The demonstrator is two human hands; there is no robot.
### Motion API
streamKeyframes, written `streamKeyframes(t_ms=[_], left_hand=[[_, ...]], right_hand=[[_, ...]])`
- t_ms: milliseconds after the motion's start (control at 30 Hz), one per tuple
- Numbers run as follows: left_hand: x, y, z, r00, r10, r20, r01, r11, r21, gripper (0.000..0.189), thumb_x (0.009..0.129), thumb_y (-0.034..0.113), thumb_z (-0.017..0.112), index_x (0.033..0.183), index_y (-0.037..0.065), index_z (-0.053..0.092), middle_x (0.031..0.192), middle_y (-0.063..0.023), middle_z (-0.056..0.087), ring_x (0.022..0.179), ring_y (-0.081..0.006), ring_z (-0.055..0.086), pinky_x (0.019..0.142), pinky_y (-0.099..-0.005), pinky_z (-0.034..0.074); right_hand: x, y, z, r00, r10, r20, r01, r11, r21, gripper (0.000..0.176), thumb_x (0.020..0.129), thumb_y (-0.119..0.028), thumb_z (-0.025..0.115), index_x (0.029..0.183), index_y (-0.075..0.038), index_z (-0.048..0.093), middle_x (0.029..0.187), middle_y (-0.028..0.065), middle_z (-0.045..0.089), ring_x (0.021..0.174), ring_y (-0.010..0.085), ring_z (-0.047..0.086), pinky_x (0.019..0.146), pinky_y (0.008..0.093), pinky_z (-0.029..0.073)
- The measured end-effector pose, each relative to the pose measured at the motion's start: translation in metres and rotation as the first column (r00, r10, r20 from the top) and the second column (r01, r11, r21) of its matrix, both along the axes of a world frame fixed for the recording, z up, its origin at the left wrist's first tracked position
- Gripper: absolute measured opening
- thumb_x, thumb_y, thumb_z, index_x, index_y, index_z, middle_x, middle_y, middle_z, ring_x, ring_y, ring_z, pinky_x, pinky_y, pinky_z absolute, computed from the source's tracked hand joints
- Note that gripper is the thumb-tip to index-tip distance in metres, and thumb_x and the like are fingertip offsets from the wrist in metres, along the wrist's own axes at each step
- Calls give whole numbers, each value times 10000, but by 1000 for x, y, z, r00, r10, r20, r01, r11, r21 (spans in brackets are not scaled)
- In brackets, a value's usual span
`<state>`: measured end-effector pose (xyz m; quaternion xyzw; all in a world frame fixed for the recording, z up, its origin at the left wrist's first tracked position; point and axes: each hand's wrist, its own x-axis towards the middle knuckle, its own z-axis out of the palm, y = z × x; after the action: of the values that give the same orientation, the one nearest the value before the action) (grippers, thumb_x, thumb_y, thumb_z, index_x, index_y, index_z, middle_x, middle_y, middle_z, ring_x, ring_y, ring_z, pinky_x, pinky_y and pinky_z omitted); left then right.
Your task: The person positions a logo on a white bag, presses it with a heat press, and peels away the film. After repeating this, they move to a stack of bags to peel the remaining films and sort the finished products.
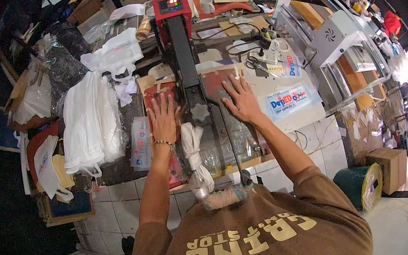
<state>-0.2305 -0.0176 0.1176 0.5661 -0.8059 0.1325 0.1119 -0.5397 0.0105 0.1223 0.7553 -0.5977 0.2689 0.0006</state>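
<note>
A heat press with a red control box (171,7) and a dark arm (184,53) stands between my two hands. My left hand (163,114) lies flat, fingers spread, on the red surface left of the arm. On the right side of the press, my right hand (241,100) also rests with fingers spread and holds nothing. The press handle, wrapped in cloth (225,198), reaches toward my chest. Printed transfer sheets lie on both sides, one at the left (140,143) and one at the right (287,102).
White bags (89,124) are stacked at the left, with another printed bag (116,51) behind. Scissors (257,65) lie behind the right sheet. A white machine with a fan vent (336,35) stands at the right. A white mug (207,6) is at the back.
</note>
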Motion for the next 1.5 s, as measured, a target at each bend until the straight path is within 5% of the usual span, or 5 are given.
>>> streamKeyframes(t_ms=[1100,1233,1300,1367,1500], left_hand=[[12,34,6,943,-96,-318,112,993,31,528,1012,308,530,1477,69,452,1587,-212,321,1451,-484,267,1178,-566,241],[32,73,16,786,-57,-616,176,975,134,428,1018,260,526,1387,47,550,1453,-259,489,1340,-449,457,1124,-475,362],[19,83,43,655,57,-754,129,974,185,365,1031,265,519,1299,37,614,1310,-241,605,1218,-400,572,1063,-423,419],[-2,85,74,170,382,-908,301,858,417,484,1000,374,589,1330,20,561,1191,-208,651,1118,-331,621,989,-396,462],[-45,54,65,354,297,-887,273,874,401,681,900,486,711,1312,-12,497,1097,-185,661,1027,-272,641,895,-391,496]], right_hand=[[-8,20,-4,986,87,145,-86,996,-13,583,941,-322,651,1461,-116,487,1604,173,310,1466,504,216,1193,552,230],[0,84,50,875,-9,484,-8,999,33,284,894,-215,717,1102,-24,694,1161,216,651,1115,398,611,928,446,491],[30,128,102,923,34,384,5,995,-100,205,871,-222,736,862,-24,684,840,158,635,808,344,636,701,408,496],[54,173,118,908,287,304,-308,951,22,292,840,-277,777,790,-29,633,740,133,587,701,337,598,628,419,463],[104,226,120,865,493,96,-502,853,142,515,852,-536,696,808,-29,614,657,128,592,625,348,617,600,451,483]])
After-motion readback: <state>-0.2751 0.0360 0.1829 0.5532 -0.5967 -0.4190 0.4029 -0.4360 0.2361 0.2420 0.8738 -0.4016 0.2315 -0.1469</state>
